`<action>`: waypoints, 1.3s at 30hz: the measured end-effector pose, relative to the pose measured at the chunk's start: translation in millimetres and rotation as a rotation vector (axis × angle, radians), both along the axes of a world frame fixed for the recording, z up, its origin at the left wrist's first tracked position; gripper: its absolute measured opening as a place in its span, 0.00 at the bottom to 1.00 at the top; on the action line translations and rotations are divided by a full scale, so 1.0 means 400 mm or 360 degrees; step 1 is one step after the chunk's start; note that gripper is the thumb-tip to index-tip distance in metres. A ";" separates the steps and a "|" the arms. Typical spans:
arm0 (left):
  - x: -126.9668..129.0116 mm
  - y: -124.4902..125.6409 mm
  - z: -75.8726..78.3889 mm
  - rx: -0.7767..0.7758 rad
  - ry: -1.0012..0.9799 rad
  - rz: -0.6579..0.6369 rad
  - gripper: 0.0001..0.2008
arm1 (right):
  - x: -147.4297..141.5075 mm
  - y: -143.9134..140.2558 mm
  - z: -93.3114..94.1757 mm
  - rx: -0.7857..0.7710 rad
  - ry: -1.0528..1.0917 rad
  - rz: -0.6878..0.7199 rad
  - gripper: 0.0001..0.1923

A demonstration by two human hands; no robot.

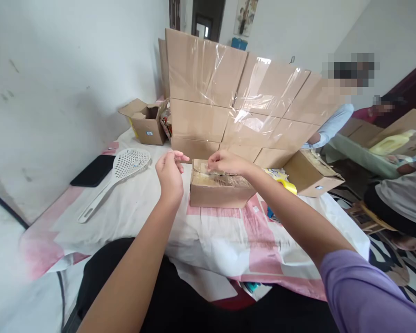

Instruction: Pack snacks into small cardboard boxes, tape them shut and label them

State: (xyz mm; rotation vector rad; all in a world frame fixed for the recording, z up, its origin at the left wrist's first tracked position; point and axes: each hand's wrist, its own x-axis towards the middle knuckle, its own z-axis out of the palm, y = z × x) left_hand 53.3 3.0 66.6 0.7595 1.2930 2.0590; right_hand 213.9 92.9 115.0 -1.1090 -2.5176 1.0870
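A small cardboard box [217,190] sits on the pink and white sheet [229,236] in front of me, its top covered with clear tape. My right hand [226,162] rests on the box's top edge, fingers pinching at the tape there. My left hand [170,172] hovers just left of the box with its fingers curled and pinched together; whether it grips a strip of tape is too small to tell.
A wall of stacked taped cartons [242,101] stands behind the box. An open carton [146,121] sits at the back left, another [310,172] at the right. A white slotted ladle [119,175] and black pad [93,170] lie left. Other people sit at the right.
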 end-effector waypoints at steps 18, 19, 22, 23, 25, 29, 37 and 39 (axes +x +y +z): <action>0.033 0.028 -0.069 -0.0571 0.0442 -0.0702 0.53 | -0.046 -0.060 -0.010 0.0704 -0.0590 -0.0287 0.12; 0.033 0.030 -0.071 -0.0573 0.0448 -0.0694 0.53 | -0.050 -0.058 -0.011 0.0731 -0.0618 -0.0298 0.12; 0.035 0.032 -0.077 -0.0581 0.0455 -0.0667 0.52 | -0.057 -0.042 -0.011 0.0821 -0.0689 -0.0388 0.13; 0.035 0.032 -0.077 -0.0586 0.0457 -0.0659 0.51 | -0.056 -0.034 -0.009 0.0842 -0.0706 -0.0437 0.13; 0.034 0.031 -0.074 -0.0605 0.0457 -0.0645 0.50 | -0.040 -0.015 0.001 0.0893 -0.0703 -0.0567 0.13; 0.026 0.026 -0.062 -0.0646 0.0446 -0.0641 0.47 | 0.087 0.008 0.025 0.1032 -0.0565 -0.0877 0.07; 0.021 0.018 -0.039 -0.0692 0.0510 -0.0580 0.35 | 0.653 -0.052 -0.064 0.1153 0.0111 -0.1775 0.13; 0.021 0.018 -0.037 -0.0713 0.0585 -0.0532 0.31 | 0.742 -0.054 -0.108 0.1022 0.0151 -0.1805 0.14</action>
